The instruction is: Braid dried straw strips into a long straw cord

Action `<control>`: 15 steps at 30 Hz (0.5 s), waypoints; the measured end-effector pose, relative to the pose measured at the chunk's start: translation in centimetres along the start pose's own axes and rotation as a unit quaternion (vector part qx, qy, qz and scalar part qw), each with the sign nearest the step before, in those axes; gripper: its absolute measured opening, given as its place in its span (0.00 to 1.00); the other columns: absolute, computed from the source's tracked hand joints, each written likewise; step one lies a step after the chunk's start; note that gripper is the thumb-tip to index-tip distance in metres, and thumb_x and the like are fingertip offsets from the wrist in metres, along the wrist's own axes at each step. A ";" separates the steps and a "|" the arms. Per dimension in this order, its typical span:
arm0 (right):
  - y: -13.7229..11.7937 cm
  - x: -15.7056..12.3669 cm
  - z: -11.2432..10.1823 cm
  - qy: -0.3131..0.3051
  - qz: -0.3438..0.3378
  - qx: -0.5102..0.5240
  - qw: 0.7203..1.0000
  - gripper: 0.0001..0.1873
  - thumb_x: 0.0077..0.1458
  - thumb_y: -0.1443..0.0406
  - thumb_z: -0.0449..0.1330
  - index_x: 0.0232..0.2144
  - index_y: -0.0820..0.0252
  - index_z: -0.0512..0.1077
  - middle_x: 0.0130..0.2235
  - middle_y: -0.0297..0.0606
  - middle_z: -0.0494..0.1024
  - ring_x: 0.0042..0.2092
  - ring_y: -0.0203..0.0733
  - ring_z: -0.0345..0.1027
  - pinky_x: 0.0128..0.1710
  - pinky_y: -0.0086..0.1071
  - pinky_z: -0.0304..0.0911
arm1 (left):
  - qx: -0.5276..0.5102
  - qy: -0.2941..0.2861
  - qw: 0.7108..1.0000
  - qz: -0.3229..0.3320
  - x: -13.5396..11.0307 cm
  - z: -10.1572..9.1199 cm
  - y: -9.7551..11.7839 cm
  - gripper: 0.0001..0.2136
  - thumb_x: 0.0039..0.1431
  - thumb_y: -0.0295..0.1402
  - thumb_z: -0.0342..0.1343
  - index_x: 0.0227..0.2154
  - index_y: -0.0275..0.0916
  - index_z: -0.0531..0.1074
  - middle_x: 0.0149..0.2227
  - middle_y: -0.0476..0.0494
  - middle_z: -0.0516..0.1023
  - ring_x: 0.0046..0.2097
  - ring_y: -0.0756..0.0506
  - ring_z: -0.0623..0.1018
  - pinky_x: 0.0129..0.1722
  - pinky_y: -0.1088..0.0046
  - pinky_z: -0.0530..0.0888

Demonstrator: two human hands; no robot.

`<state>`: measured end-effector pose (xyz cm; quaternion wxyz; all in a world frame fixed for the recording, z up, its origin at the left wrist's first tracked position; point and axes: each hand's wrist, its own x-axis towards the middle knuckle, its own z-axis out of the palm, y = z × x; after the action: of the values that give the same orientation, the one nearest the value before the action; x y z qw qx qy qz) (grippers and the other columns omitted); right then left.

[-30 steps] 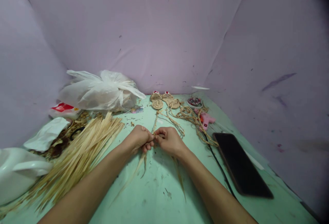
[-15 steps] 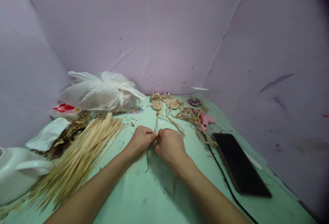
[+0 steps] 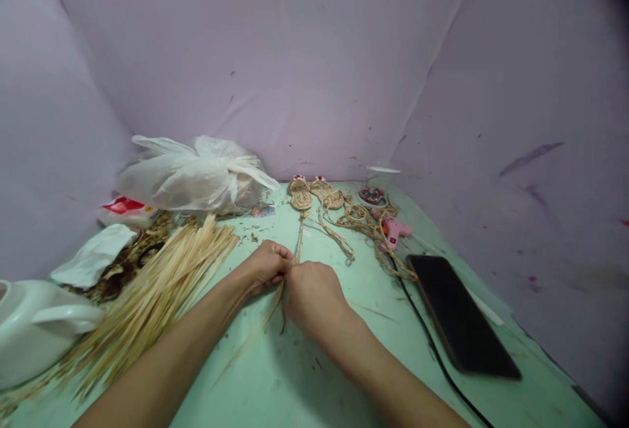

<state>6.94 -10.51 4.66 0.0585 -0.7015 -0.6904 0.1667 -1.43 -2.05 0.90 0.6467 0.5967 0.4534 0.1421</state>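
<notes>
My left hand (image 3: pixel 265 264) and my right hand (image 3: pixel 310 293) meet over the green table (image 3: pixel 304 375), both pinched on the near end of a thin straw braid (image 3: pixel 299 238). The braid runs away from me to a pair of small woven straw sandals (image 3: pixel 314 193) at the back. Loose straw ends (image 3: pixel 272 307) trail from under my fingers toward me. My right hand sits slightly nearer to me than the left, knuckles up, and covers the point where the strands cross.
A big bundle of flat straw strips (image 3: pixel 152 300) lies at left, with white plastic bags (image 3: pixel 191 175) and a white vessel (image 3: pixel 34 330) beyond. At right are a dark phone (image 3: pixel 459 316), a black cable (image 3: pixel 432 349), a pink glue gun (image 3: pixel 390 228) and coiled braid (image 3: pixel 363 218).
My right hand has drawn back toward me and turned over the strands. The loose ends under my hands have shifted left, and one thin strand now lies on the table to the right.
</notes>
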 end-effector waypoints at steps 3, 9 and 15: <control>2.2 0.5 -0.9 0.031 0.012 0.059 0.998 0.04 0.39 0.67 0.58 0.19 0.62 0.73 0.23 0.42 0.74 0.28 0.41 0.67 0.26 0.29 0.54 | -0.012 -0.025 1.000 0.004 -0.1 -0.3 0.3 0.03 0.31 0.28 0.52 0.14 0.34 0.65 0.08 0.55 0.59 0.11 0.58 0.53 0.12 0.80 0.44; 5.6 2.7 -0.9 0.055 0.157 0.450 0.877 0.04 0.43 0.67 0.55 0.20 0.63 0.68 0.21 0.36 0.71 0.24 0.34 0.64 0.24 0.25 0.57 | 0.008 -0.038 0.999 0.000 -0.4 -0.3 0.7 0.07 0.33 0.33 0.55 0.16 0.34 0.65 0.09 0.55 0.59 0.11 0.59 0.52 0.12 0.80 0.43; 3.9 3.0 0.8 -0.074 0.155 0.556 0.813 0.07 0.41 0.72 0.51 0.16 0.62 0.60 0.12 0.27 0.58 0.13 0.27 0.49 0.14 0.22 0.46 | 0.009 -0.029 0.999 0.017 -0.3 0.0 0.7 0.04 0.32 0.29 0.52 0.12 0.34 0.63 0.09 0.55 0.58 0.12 0.59 0.53 0.13 0.80 0.46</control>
<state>10.40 -7.86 2.22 0.3608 -0.6326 -0.3644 0.5804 -1.33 -2.13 1.71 0.6518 0.6140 0.4254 0.1311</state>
